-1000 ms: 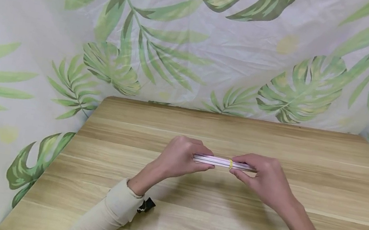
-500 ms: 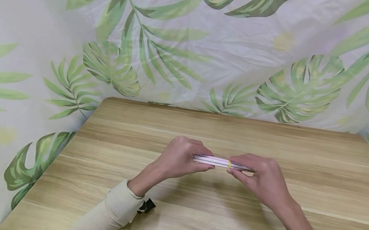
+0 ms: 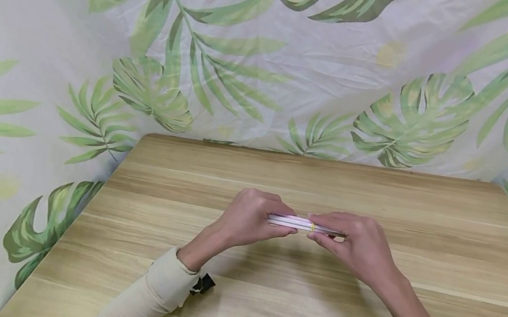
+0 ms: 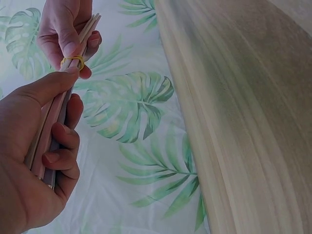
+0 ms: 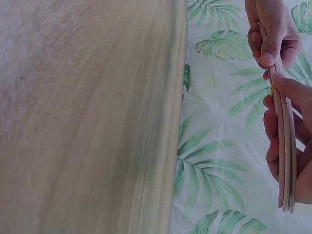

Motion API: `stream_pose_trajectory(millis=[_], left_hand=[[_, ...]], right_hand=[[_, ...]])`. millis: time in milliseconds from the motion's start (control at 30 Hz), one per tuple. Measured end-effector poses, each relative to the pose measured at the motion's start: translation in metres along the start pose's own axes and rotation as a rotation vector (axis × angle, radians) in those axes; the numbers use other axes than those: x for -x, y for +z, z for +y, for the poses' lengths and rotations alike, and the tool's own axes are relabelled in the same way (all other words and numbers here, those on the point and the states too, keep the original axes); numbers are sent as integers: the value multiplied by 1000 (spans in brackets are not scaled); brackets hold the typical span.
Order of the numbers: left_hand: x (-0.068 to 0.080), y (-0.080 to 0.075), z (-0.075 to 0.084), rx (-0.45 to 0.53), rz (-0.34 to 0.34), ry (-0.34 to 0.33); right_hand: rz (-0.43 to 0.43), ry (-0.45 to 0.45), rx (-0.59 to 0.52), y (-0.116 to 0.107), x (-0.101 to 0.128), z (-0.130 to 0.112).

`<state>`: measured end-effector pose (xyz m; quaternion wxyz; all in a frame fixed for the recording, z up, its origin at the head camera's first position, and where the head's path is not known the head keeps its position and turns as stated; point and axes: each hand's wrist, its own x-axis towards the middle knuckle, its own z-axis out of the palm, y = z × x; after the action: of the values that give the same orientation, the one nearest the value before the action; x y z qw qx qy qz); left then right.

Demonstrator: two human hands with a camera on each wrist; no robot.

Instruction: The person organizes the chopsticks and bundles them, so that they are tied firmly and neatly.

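Observation:
A bundle of slim, pale pink and greyish sticks [image 3: 288, 221] is held level above the table, with a yellow rubber band [image 3: 313, 227] looped round it. At one end, my left hand [image 3: 252, 216] grips the sticks; its fingers curl round them in the left wrist view. My right hand [image 3: 355, 244] holds the other end, thumb and fingertips at the band. The left wrist view shows the band [image 4: 73, 62] just beyond my left thumb tip. Several stick ends [image 5: 287, 207] stick out below my right hand in the right wrist view. The palms hide parts of the bundle.
A wood-grain table [image 3: 212, 168] lies beneath both hands. Behind and beside it hangs a pale cloth [image 3: 328, 70] printed with green leaves. Small black devices [image 3: 203, 284] sit at both cuffs.
My right hand has slid a little to the left, and the yellow band has moved with it towards my left hand. The left hand stays almost in place, still holding the sticks.

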<state>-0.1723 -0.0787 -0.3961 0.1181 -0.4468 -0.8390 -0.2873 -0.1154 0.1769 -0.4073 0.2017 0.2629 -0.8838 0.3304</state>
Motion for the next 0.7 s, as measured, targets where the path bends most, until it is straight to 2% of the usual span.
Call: stream_pose_trajectory(millis=[267, 700], left_hand=[[-1, -3, -3, -11, -5, -10], [-1, -12, -7, -15, -31, -68]], right_hand=[[-86, 59, 8, -13, -1, 1], [-86, 134, -60, -33, 5, 12]])
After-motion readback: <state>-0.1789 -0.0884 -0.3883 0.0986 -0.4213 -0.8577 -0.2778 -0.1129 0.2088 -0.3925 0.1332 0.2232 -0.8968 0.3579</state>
